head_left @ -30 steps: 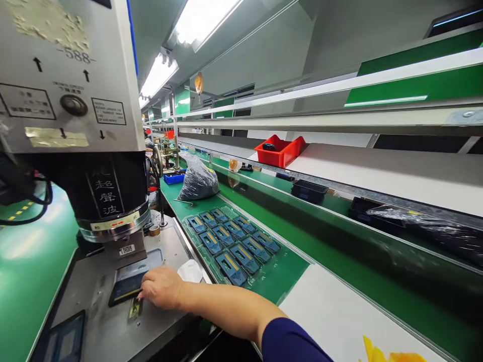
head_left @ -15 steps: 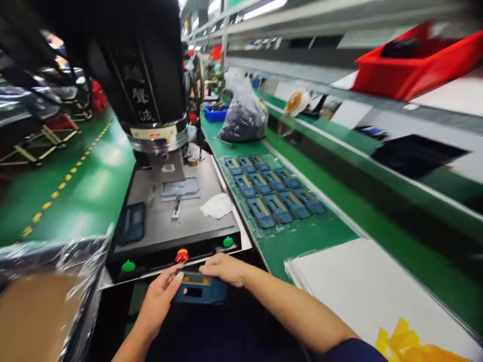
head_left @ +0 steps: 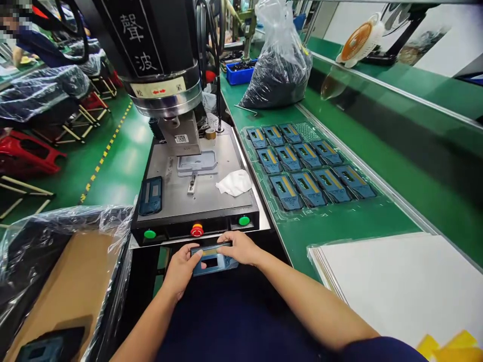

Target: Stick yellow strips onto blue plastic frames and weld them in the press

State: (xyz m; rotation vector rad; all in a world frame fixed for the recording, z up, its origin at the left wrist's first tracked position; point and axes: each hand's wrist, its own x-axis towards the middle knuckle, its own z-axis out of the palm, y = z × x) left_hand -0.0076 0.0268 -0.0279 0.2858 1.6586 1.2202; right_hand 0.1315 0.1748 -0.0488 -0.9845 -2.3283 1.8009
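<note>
A blue plastic device cover (head_left: 222, 264) with a dark window and a yellow strip is held in front of my body, just off the machine's front edge. My left hand (head_left: 182, 269) grips its left end, the thumb over the top face; a fingertip shows through the window. At the upper right edge, my right hand (head_left: 241, 247) pinches the cover with thumb and fingers. Beyond my hands is the press machine's metal bed (head_left: 177, 193), with a grey fixture (head_left: 196, 162) under the metal horn (head_left: 182, 136). Another dark blue cover (head_left: 151, 196) lies on the bed's left side.
A red stop button (head_left: 196, 230) sits between green buttons (head_left: 150, 234) on the machine front. To the right, a clear tray (head_left: 281, 216) holds several covers, with white sheets (head_left: 396, 281) nearer. A plastic-lined box (head_left: 71, 271) stands left. A filled plastic bag (head_left: 279, 75) and fan (head_left: 360, 40) are farther back.
My view has turned left and downward, bringing the box on the left with a dark cover in it into sight. Both hands still hold the cover at nearly the same place before the machine.
</note>
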